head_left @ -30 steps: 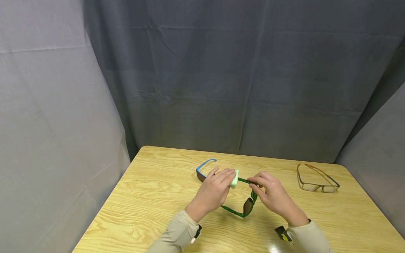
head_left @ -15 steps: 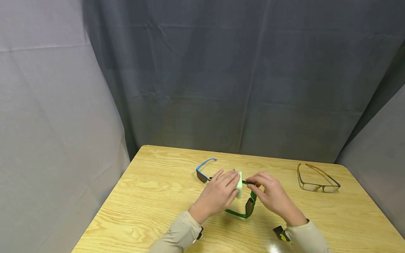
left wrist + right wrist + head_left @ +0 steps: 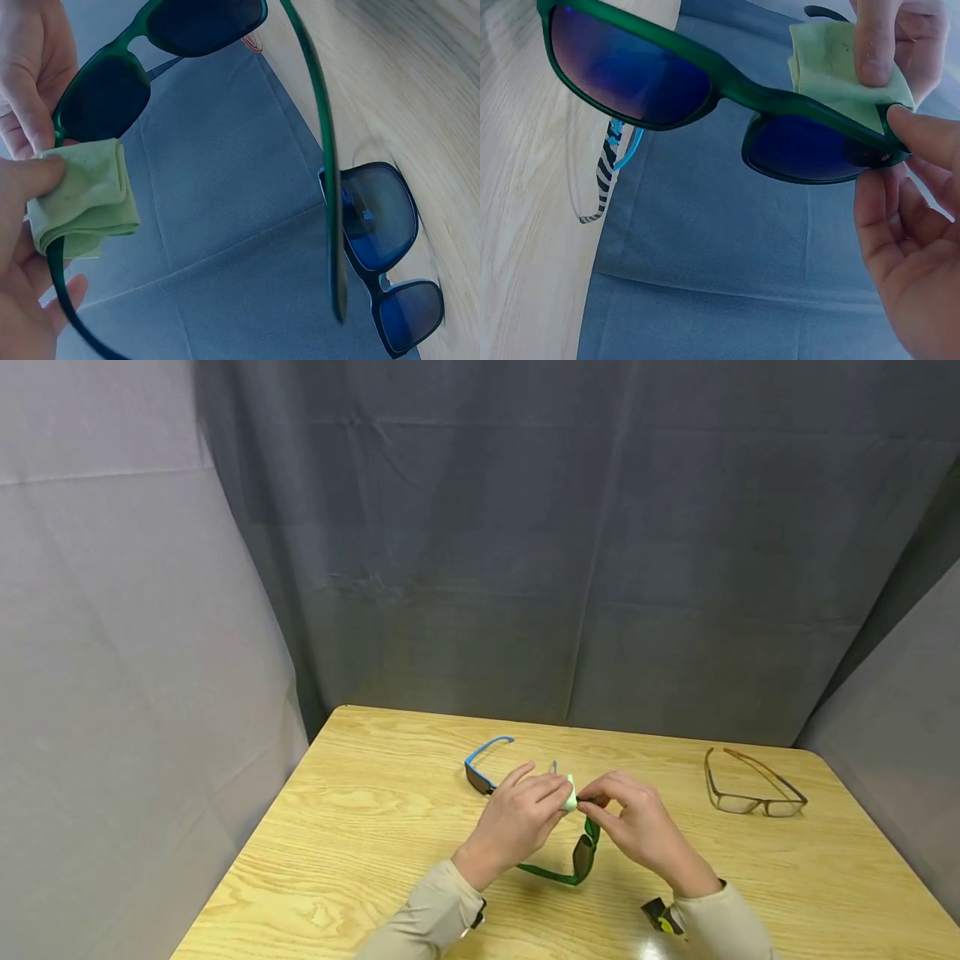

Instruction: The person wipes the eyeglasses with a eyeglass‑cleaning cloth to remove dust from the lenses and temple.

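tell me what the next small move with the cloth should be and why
Probably slide the cloth along the temple arm of the green sunglasses toward the arm's tip. The left hand pinches the cloth around that arm near the frame corner, the right hand grips that corner, and bare arm extends beyond the cloth.

Pinched in left fingers [image 3: 875, 45]: folded cloth [image 3: 821, 56], matt, soft-looking. At right fingers [image 3: 870, 202]: sunglasses frame [image 3: 731, 82] looks plastic, smooth, satin sheen; lenses [image 3: 630, 67] glossy, reflective. Under fingers, bench [image 3: 360, 835] shows wood grain, smooth, slight glare. Beyond fingers, curtain [image 3: 450, 568]: matt fabric, creased.
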`<state>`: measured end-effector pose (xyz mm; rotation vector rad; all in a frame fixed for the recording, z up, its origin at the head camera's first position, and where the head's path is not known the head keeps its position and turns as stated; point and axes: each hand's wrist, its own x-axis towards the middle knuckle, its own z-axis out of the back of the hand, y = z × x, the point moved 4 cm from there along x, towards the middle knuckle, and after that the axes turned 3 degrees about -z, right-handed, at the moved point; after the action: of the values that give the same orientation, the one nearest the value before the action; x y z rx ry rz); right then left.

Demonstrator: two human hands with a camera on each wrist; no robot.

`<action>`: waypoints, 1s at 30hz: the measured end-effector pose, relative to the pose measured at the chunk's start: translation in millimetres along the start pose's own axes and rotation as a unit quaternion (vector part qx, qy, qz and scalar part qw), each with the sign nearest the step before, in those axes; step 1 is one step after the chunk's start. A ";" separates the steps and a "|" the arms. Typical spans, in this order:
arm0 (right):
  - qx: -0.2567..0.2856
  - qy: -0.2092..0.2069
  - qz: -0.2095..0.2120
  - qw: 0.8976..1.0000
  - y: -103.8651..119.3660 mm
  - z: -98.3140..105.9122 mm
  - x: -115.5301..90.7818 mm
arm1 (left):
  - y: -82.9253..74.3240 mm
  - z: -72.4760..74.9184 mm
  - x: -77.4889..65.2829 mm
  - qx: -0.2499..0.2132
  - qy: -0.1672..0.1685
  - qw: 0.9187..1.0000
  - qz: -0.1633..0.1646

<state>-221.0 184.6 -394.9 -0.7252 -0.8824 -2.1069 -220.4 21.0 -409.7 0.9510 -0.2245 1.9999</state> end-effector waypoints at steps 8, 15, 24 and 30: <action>0.025 -0.007 0.025 0.999 1.7 -2.5 -0.2 | -2.1 1.5 1.6 0.001 -0.013 1.000 -0.005; 0.040 0.013 0.021 0.999 1.5 -3.4 -1.1 | -2.0 2.5 2.2 0.012 -0.023 0.999 -0.020; 0.069 0.033 -0.002 0.997 1.9 -3.3 -1.7 | -3.0 5.1 2.5 0.044 -0.050 0.997 -0.045; 0.069 0.027 0.008 0.997 2.8 -3.8 -2.1 | -4.8 8.8 4.0 0.063 -0.059 0.995 -0.056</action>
<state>-218.5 181.1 -397.7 -0.5995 -0.9776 -2.0195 -213.2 22.2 -401.8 1.1395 -0.1093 1.8742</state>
